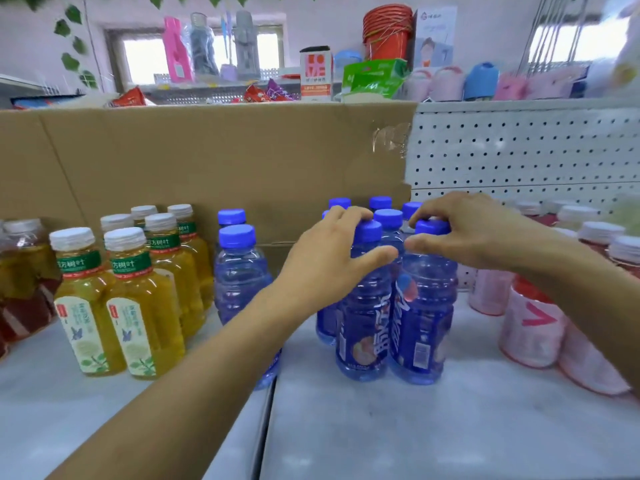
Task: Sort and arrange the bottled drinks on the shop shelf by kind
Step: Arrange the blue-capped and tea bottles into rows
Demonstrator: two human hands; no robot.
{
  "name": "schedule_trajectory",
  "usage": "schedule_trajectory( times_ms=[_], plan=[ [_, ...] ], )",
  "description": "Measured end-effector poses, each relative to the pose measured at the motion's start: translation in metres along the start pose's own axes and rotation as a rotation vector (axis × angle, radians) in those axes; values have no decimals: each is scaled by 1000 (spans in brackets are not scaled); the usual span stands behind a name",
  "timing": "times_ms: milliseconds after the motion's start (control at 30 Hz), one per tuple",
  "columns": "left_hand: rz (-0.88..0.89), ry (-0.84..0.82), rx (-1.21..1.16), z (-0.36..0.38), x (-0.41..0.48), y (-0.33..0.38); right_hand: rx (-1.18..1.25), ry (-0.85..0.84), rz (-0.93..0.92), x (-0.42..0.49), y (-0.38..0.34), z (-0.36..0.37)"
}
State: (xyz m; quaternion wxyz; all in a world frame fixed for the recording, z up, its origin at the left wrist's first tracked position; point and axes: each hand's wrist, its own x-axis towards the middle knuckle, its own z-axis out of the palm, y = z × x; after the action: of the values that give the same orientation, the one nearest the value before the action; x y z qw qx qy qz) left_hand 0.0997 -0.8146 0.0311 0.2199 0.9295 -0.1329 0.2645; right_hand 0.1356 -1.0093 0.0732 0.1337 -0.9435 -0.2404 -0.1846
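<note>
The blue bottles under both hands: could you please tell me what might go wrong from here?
1. The left hand and right hand grip the front blue bottles only at their caps; these may tip into the cluster behind.
2. The right forearm passes close over the pink bottles and could knock them.
3. The left forearm crosses a separate blue bottle and might nudge it.

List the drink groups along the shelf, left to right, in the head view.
Dark red drinks, yellow tea bottles, two separate blue bottles, blue bottle cluster gripped by left hand and right hand, pink bottles.
</note>
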Motion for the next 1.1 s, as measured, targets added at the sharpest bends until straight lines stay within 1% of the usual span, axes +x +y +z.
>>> schedule_trajectory(
  times_ms=[100,267,400,467,567,667,833,967,1100],
  plan=[
    [-31,22,-9,4,11,2,22,-7,-11,-8,14,-9],
    [-24,48,116,-14,-1,-1,62,-54,-59,-24,34,-26],
    [-58,-7,69,-40,-20,-7,143,-119,-94,-28,39,-33],
    [-71,-30,82,-51,-28,-9,156,-128,-130,-24,35,-32],
    [-99,-22,124,-64,-44,-8,194,-136,-204,-16,20,-26],
    [-111,31,130,-74,-63,-5,269,-148,-274,-6,-4,-16],
    [-214,113,113,-107,-91,-11,341,-152,-440,16,-53,1],
    [-288,171,220,-127,-106,-23,398,-191,-521,23,-94,16],
    [-347,219,331,-129,-114,-41,435,-188,-565,27,-129,32]
  ],
)
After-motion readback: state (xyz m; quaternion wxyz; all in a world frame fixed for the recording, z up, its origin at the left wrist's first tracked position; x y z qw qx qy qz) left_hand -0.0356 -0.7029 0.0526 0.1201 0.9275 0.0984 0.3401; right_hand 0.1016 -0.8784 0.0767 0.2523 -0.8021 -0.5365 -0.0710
